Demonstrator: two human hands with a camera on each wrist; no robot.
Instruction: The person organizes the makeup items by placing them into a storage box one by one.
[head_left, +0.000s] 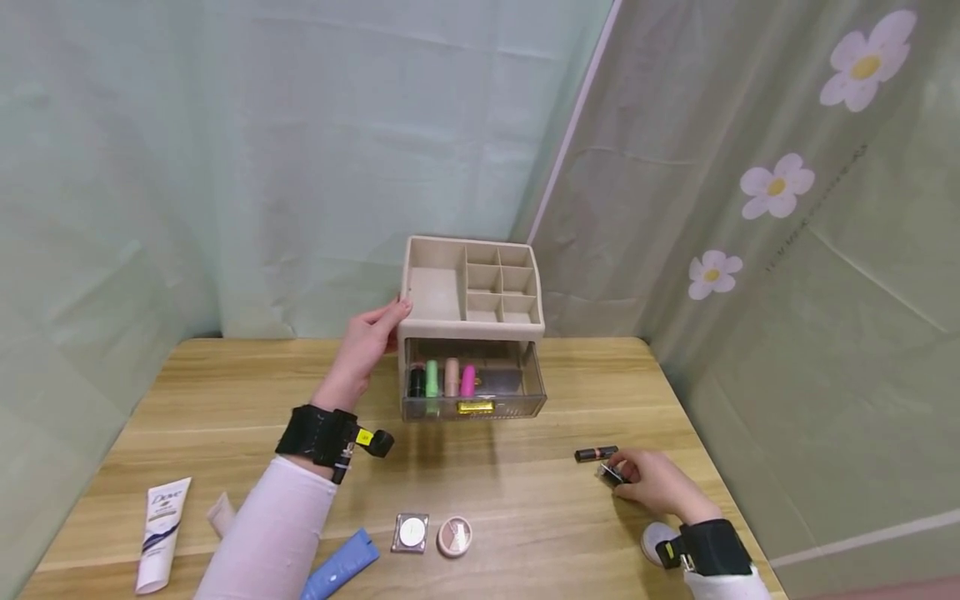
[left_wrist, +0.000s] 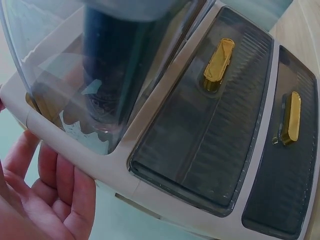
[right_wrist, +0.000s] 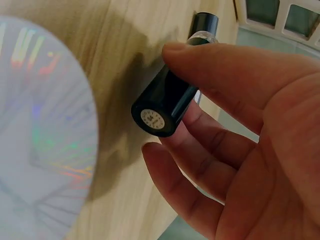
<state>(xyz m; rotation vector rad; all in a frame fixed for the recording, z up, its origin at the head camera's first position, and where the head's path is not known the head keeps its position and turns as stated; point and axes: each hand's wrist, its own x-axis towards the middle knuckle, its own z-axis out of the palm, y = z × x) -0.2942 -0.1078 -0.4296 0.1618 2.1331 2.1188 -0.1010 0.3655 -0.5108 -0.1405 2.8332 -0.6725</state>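
Note:
My left hand holds the left side of a beige cosmetics organizer, thumb at its upper edge. The organizer's see-through top drawer is pulled out. Inside lie a black tube, a green tube, a beige tube and a pink tube. At the table's right, my right hand pinches a black lipstick tube between thumb and fingers; a round label marks its base. Another dark lipstick lies just beyond it.
A round pale compact sits by my right wrist. Nearer the front are a square compact, a round palette, a blue tube, a small pinkish tube and a white Dove tube. Curtains hang behind the table.

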